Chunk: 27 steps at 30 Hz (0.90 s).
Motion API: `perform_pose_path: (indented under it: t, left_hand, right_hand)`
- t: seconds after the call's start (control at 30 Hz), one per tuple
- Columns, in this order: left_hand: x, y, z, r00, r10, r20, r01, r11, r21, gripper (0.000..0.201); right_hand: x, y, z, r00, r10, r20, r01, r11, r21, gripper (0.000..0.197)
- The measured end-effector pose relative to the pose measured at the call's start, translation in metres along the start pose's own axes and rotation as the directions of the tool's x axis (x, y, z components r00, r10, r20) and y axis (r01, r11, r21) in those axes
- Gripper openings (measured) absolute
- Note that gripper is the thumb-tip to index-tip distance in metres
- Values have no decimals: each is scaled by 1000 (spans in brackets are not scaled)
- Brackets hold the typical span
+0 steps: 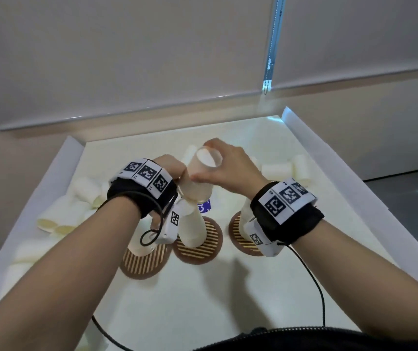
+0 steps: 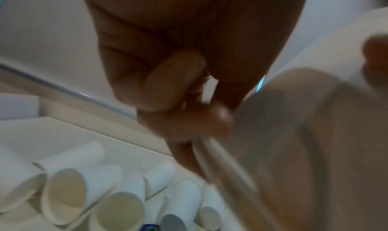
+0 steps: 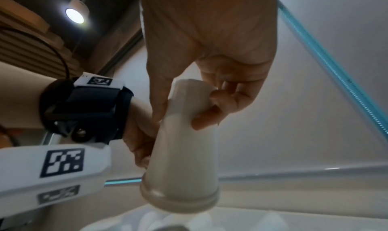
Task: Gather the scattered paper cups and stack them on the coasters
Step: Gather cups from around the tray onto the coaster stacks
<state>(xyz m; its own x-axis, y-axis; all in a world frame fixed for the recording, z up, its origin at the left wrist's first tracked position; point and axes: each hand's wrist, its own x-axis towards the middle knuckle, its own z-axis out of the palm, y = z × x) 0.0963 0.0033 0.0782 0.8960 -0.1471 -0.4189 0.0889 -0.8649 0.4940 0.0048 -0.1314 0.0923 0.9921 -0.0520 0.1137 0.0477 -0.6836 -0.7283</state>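
Observation:
A white paper cup (image 1: 195, 189) hangs upside down and tilted over the middle coaster (image 1: 209, 249). My right hand (image 1: 210, 159) grips its upper, closed end, thumb on one side and fingers on the other. My left hand (image 1: 181, 177) pinches the lower rim from the left. The right wrist view shows the cup (image 3: 182, 159) in my right hand (image 3: 182, 113), with a step in its wall that hints at two nested cups. Blurred left fingers (image 2: 189, 123) pinch the rim (image 2: 212, 159). Upside-down cup stacks stand on the left coaster (image 1: 139, 267), the middle one and the right coaster (image 1: 238, 239).
Loose cups lie heaped along the left of the white tray (image 1: 68, 158), around (image 1: 76, 198), and at the back right (image 1: 286, 171). A blue tag (image 1: 204, 207) lies behind the middle coaster. A black cable (image 1: 311, 279) runs from the right wristband.

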Motion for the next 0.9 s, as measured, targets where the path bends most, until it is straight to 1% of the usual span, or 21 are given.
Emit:
perform_pose_path:
  t: [0.03,0.07,0.1,0.17,0.23,0.3,0.4,0.47,0.53,0.57,0.6,0.67,0.73,0.77,0.8,0.83,0.9]
  left_hand:
    - [-1,-6,-2,998,-53,28,52,998,26,23]
    - [0,-12,-2,996,-63,69,60,997,39,17]
    - [-3,-15,-1,989,-118,84,115,993,40,13]
    - [-5,-21,-1,985,-144,99,141,989,38,11]
    - [-5,-24,3,985,-145,93,142,989,46,15]
    - [-2,-26,7,982,-158,101,153,986,60,16]
    - [3,-27,13,981,-151,119,139,985,102,17]
    - [5,-23,12,985,-119,128,100,984,144,21]
    - [9,-15,5,988,-78,132,59,988,141,22]
    - [12,-10,0,991,-55,124,38,990,135,23]
    - [16,-3,-5,994,-29,109,15,992,129,23]
    - [26,12,-14,998,42,51,-48,989,138,22]
    - [38,24,-19,992,129,-14,-124,977,173,18]
    - [44,28,-18,985,171,-36,-162,970,180,16]
    - [51,32,-18,980,198,-35,-188,966,179,15]
    - [57,35,-16,976,217,-20,-210,962,174,15]
    - [71,39,-12,972,235,29,-236,957,166,16]
  right_hand:
    - [-2,0,7,999,0,42,0,1000,-1,68]
    - [-3,0,14,997,-3,82,4,1000,-9,69]
    - [-3,1,23,993,-3,121,6,1000,-25,70]
    - [-2,4,39,982,0,187,14,997,-71,70]
    - [-1,9,53,966,8,258,33,987,-155,68]
    - [0,14,65,940,47,339,42,968,-249,64]
    - [2,21,72,891,106,441,30,956,-292,57]
    - [6,25,67,868,124,481,42,946,-321,54]
    - [15,25,51,871,119,477,39,950,-309,55]
    - [20,24,39,886,120,449,14,959,-284,54]
    - [27,23,26,908,125,400,-24,968,-249,52]
    - [42,26,-1,954,150,260,-99,975,-197,42]
    - [56,39,-25,970,209,126,-183,964,-192,33]
    - [60,48,-35,962,255,98,-231,951,-208,32]
    - [62,58,-41,944,315,99,-284,928,-242,32]
    - [62,69,-46,915,382,125,-335,897,-289,34]
    - [61,93,-51,829,516,216,-413,825,-386,39]
